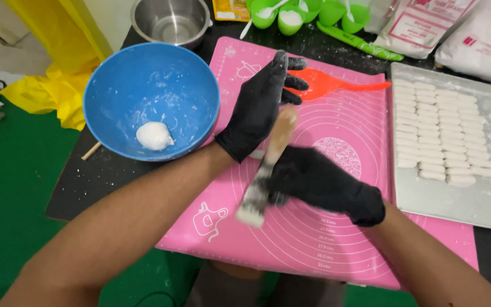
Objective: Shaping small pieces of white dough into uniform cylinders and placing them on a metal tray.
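Black-gloved hands (262,108) (319,182) — palms pressing brush (268,165)

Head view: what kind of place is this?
Most likely a small home or workshop kitchen set up for dough work. Clues: a pink silicone pastry mat on a dark worktop, a flat metal tray with rows of small white dough pieces, and a round blue plastic bowl with a white dough lump.
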